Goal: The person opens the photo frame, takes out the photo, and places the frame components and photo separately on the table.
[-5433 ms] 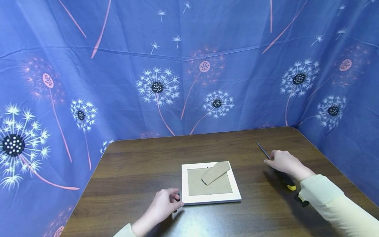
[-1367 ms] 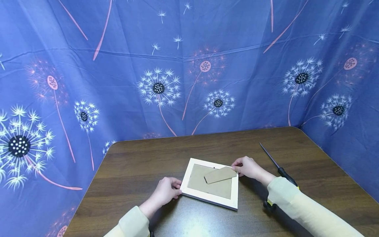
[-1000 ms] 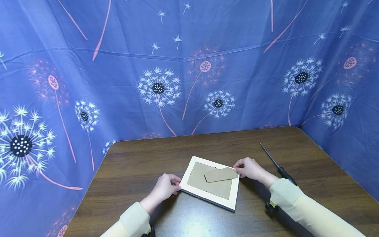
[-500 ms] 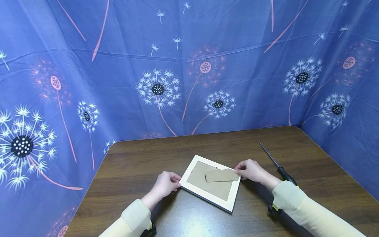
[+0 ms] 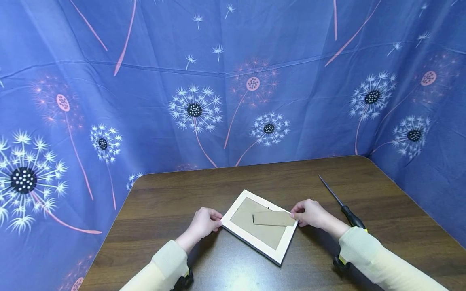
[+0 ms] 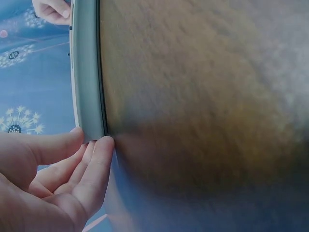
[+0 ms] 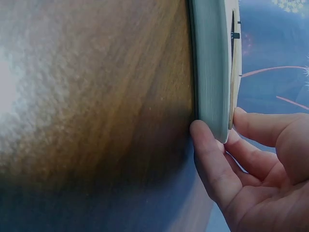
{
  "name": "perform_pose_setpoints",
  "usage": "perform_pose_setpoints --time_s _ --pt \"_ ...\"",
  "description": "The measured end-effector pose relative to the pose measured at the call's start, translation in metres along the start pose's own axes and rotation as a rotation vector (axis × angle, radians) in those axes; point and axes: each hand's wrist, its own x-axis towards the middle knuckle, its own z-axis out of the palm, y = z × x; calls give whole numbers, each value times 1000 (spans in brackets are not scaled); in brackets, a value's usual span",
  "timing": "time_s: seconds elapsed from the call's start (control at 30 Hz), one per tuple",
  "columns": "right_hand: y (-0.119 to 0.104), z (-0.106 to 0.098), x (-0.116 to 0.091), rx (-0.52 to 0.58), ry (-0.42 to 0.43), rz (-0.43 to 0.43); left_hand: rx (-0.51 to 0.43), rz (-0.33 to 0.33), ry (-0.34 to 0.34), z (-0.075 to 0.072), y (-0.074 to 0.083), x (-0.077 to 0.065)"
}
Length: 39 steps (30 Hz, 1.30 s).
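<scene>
A white picture frame [image 5: 235, 221] lies back side up, turned at an angle, with a tan backing board [image 5: 251, 220] and a cardboard easel flap [image 5: 273, 218] on it. At its left corner my left hand [image 5: 202, 223] pinches the edge; the left wrist view shows the thumb above and fingertips below the frame's side [image 6: 88, 72]. My right hand [image 5: 311, 214] grips the opposite corner, its thumb on the end of the flap. In the right wrist view the fingertips of the right hand [image 7: 260, 159] reach under the frame's side [image 7: 212, 63].
A screwdriver [image 5: 351, 216] with a black handle and long thin shaft lies on the brown wooden table [image 5: 174, 190], right of my right hand. Behind the table hangs a blue cloth [image 5: 153, 121] printed with dandelions.
My right hand has let go of the screwdriver and taken the frame's right corner. Both hands have since turned the frame clockwise, the left moving away from me, the right slightly nearer.
</scene>
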Motion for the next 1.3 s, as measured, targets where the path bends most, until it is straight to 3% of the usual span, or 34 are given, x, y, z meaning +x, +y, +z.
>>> perform_pose_setpoints --time_s 0.37,0.6,1.3 --pt "2 -1 -11 13 -25 -6 22 -6 18 4 1 5" --pt "0 1 -14 12 -21 38 31 -24 31 3 2 11" --pt "0 4 -29 61 -80 -40 -13 -48 71 6 5 27"
